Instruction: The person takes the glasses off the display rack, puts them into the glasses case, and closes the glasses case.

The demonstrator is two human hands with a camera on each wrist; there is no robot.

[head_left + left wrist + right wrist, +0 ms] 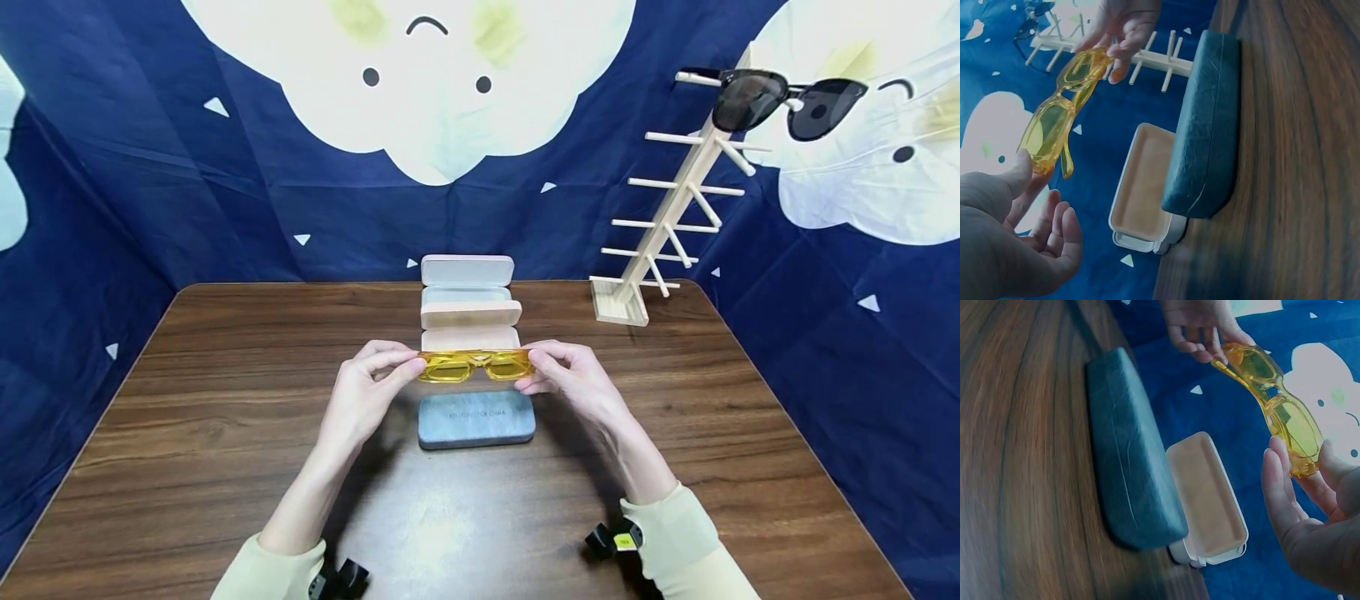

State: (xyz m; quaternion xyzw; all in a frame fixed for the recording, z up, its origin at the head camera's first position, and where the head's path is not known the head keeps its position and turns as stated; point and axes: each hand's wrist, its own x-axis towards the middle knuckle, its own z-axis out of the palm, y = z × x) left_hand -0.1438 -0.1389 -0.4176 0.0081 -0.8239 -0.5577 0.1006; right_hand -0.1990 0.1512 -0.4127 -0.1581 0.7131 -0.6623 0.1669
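Note:
A pair of yellow see-through sunglasses [477, 365] is held level above the table by both hands. My left hand [367, 385] pinches its left end between thumb and fingers, while the right hand [573, 379] grips the opposite end. In the left wrist view, a yellow temple arm of the sunglasses [1067, 159] shows behind the frame. Right below the sunglasses, a closed blue-grey glasses case [476, 419] with printed lettering lies on the table. Just beyond them stand open pale cases [471, 314], one behind another; the sunglasses partly cover the nearest, whose tan lining [1204, 487] shows in the right wrist view.
At the table's back right a wooden glasses rack [667, 217] with several pegs stands, carrying black sunglasses [787, 104] at its top. Blue cloth with white clouds [247, 192] hangs behind the brown wooden table [247, 400].

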